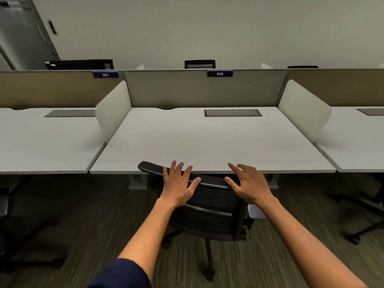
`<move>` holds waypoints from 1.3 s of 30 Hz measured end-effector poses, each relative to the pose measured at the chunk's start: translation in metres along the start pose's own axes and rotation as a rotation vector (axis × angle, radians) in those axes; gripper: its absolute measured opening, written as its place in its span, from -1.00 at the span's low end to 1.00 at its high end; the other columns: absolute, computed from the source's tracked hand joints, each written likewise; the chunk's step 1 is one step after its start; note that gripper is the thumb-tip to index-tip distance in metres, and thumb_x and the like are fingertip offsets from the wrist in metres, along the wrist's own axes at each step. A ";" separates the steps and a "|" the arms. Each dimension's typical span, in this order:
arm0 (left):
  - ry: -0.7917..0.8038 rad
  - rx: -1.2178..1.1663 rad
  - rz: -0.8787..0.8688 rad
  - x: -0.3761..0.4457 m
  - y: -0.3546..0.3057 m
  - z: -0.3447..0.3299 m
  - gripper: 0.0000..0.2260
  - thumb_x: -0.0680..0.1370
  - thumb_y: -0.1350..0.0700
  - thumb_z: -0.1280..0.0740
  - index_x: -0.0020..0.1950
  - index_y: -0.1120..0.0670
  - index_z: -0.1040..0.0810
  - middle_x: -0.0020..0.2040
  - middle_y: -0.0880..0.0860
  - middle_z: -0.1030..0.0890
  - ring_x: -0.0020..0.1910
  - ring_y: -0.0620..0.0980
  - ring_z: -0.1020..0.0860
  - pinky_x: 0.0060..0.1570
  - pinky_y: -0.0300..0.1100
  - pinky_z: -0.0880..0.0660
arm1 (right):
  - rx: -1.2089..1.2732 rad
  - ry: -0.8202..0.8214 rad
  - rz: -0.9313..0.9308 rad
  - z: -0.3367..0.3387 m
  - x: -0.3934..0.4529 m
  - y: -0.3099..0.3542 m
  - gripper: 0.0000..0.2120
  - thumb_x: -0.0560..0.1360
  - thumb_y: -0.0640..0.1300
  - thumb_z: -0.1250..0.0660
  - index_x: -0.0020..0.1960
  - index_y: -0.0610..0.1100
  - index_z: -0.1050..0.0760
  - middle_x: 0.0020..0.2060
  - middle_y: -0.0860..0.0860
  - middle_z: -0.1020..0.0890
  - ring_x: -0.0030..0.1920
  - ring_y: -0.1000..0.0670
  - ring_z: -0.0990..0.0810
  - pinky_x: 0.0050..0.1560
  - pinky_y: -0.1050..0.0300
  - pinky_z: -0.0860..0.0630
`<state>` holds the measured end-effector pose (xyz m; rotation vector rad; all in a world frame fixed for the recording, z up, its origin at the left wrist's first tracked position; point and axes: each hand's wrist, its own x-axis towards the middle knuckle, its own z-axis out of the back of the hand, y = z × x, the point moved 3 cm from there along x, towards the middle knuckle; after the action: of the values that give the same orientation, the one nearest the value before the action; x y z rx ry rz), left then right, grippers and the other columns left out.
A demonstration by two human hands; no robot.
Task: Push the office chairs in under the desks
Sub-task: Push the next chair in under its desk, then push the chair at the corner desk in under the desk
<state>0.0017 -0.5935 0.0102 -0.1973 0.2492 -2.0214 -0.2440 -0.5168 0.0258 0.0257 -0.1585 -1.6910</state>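
Note:
A black mesh-backed office chair (212, 202) stands at the front edge of the white desk (203, 142) labelled 306, its backrest top just under the desk edge. My left hand (178, 183) lies flat with straight, spread fingers on the left part of the backrest top. Over the right part is my right hand (247, 183), fingers spread and relaxed, at or just above the backrest. The chair's seat is hidden beneath the desk; its wheeled base (208, 273) shows on the carpet.
Desk 307 (47, 146) adjoins on the left and another desk (357, 142) on the right, split by white side screens (113, 109). Dark chair bases stand at the far left (27, 242) and far right (361, 215). Another chair back (200, 64) rises behind the partition.

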 end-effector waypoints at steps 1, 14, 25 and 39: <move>0.007 0.004 0.001 0.006 -0.002 -0.002 -0.36 0.63 -0.34 0.06 0.63 -0.05 -0.11 0.66 0.12 -0.03 0.63 0.12 0.23 0.50 0.22 0.35 | -0.004 -0.002 -0.008 0.000 0.007 -0.006 -0.31 0.55 0.42 0.11 0.60 0.15 -0.10 0.51 -0.08 -0.38 0.50 -0.14 -0.32 0.46 -0.12 -0.31; 0.017 0.169 0.103 0.013 0.032 0.003 -0.30 0.62 -0.36 0.07 0.59 -0.12 0.36 0.58 0.10 0.44 0.54 0.09 0.46 0.41 0.17 0.48 | 0.096 -0.171 -0.028 -0.008 0.044 0.046 -0.33 0.58 0.36 0.10 0.62 0.13 -0.01 0.59 -0.09 -0.17 0.60 -0.17 -0.06 0.54 -0.38 0.05; -0.055 0.120 0.370 -0.095 0.164 0.040 -0.31 0.64 -0.32 0.03 0.58 -0.11 0.38 0.57 0.12 0.44 0.54 0.10 0.45 0.52 0.25 0.36 | 0.208 -0.078 0.334 -0.036 0.056 0.252 -0.32 0.59 0.36 0.01 0.63 0.15 0.05 0.62 -0.08 -0.06 0.63 -0.15 0.04 0.56 -0.37 0.13; -0.162 0.143 0.785 -0.395 0.456 0.116 -0.33 0.64 -0.32 0.05 0.63 -0.09 0.25 0.64 0.15 0.27 0.61 0.13 0.32 0.51 0.22 0.34 | 0.204 -0.005 0.696 -0.092 -0.045 0.634 -0.28 0.56 0.43 0.10 0.63 0.15 0.07 0.63 -0.09 -0.09 0.63 -0.17 0.01 0.57 -0.34 0.10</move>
<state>0.5980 -0.4493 -0.0094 -0.1415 0.0578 -1.2304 0.3971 -0.5554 0.0075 0.1059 -0.3041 -0.9761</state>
